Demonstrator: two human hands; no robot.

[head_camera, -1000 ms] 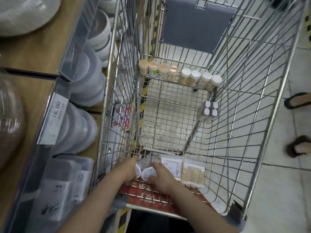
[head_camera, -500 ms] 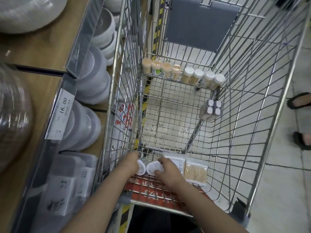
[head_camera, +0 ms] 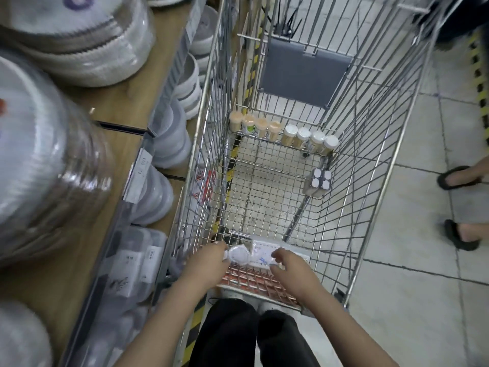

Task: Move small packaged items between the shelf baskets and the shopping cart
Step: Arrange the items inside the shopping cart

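Note:
My left hand (head_camera: pixel 209 258) pinches a small round white pack (head_camera: pixel 238 255) at the near end of the wire shopping cart (head_camera: pixel 370 197). Beside it, my right hand (head_camera: pixel 289 263) curls its fingers over the edge of a flat clear packet with blue print (head_camera: pixel 260 251); whatever lies under that hand is hidden. Both hands are just above the red child-seat flap (head_camera: pixel 251 279). At the cart's far end stand several toothpick jars, tan-lidded (head_camera: pixel 254 125) on the left and white-lidded (head_camera: pixel 309 137) on the right. A small four-pack box (head_camera: pixel 318 182) leans on the right wall.
A wooden shelf (head_camera: pixel 124 102) runs along the left, holding stacked plastic plates (head_camera: pixel 79 41), lidded bowls (head_camera: pixel 169 144) and boxed goods (head_camera: pixel 132 263). Another person's sandalled feet (head_camera: pixel 460 205) stand on the tiled floor to the right. My dark trouser legs (head_camera: pixel 246 337) are below.
The view pulled back and upward. My right hand left the round packs and shifted right onto the flat packet. My left hand stays at the round pack.

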